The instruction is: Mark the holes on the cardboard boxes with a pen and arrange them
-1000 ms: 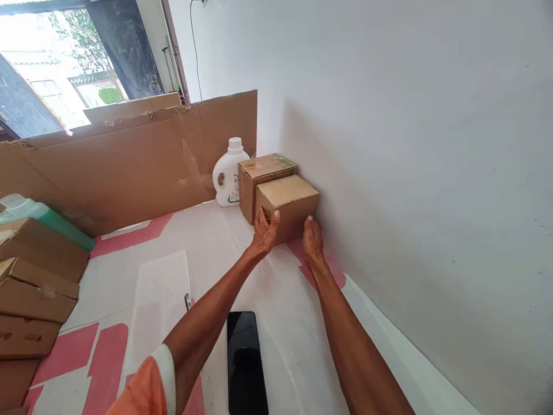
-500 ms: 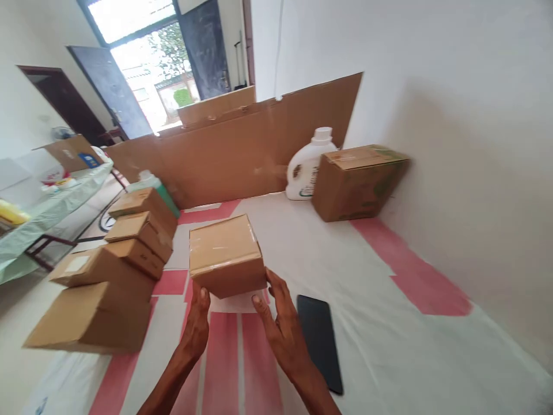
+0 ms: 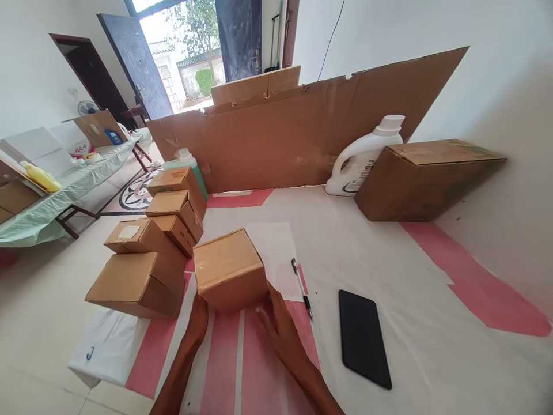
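Observation:
A small brown cardboard box [image 3: 228,268] is gripped between my two hands over the middle of the table, slightly tilted. My left hand [image 3: 197,320] presses against its lower left side, the fingers partly hidden under it. On its lower right side, my right hand [image 3: 279,323] supports it with the fingers behind the box and the thumb apart from it. Just right of the box, a pen [image 3: 302,289] lies on a white sheet of paper [image 3: 274,242]. A black tablet or phone [image 3: 365,339] lies flat farther right.
Several cardboard boxes [image 3: 133,282] stand in a row along the table's left edge, with a bottle of green liquid [image 3: 199,173] behind. A tall cardboard panel [image 3: 268,138] closes the back. A white jug [image 3: 367,155] and a larger box [image 3: 423,178] stand against the right wall.
My hands have carried the box leftward over the table, nearer the row of boxes. The pen and more of the paper now show. The view has turned left.

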`<state>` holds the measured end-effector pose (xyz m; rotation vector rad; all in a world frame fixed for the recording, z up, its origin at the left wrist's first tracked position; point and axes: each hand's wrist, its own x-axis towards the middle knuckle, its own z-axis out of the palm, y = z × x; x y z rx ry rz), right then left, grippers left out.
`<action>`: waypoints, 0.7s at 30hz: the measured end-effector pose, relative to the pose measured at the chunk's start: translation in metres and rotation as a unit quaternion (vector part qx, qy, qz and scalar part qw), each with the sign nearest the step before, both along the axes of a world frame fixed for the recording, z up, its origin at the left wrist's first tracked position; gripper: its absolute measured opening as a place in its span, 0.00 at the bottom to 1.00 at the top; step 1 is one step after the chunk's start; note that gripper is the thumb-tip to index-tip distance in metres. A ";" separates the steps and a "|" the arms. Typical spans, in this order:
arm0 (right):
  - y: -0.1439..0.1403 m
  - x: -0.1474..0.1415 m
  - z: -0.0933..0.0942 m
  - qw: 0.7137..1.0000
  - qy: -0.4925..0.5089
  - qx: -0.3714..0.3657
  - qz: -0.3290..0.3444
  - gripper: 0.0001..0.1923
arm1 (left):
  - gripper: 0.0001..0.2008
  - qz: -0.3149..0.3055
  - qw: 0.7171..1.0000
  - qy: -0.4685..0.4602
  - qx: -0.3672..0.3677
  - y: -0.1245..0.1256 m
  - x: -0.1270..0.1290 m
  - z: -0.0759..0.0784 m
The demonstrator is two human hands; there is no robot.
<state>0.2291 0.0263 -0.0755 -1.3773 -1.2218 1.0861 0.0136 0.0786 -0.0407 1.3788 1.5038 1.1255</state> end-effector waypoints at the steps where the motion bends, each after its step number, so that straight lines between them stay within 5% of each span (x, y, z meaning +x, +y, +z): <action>1: 0.002 -0.001 0.002 1.000 -0.003 0.013 -0.013 0.29 | 0.35 -0.007 1.000 0.005 -0.005 0.005 0.001 0.000; 4: 0.001 0.001 0.016 0.998 -0.013 0.031 -0.058 0.24 | 0.34 -0.030 0.999 0.020 -0.019 0.004 -0.001 0.010; 10: -0.022 0.013 0.055 0.999 -0.022 0.011 -0.046 0.26 | 0.36 -0.063 0.993 0.103 -0.003 -0.036 -0.016 0.036; 16: -0.038 0.005 0.055 0.998 0.019 -0.043 -0.032 0.35 | 0.36 -0.048 0.995 0.073 -0.037 -0.059 -0.013 0.029; 21: -0.054 0.009 0.060 0.997 0.063 -0.054 -0.003 0.44 | 0.35 -0.069 0.995 0.068 0.011 -0.065 -0.011 0.056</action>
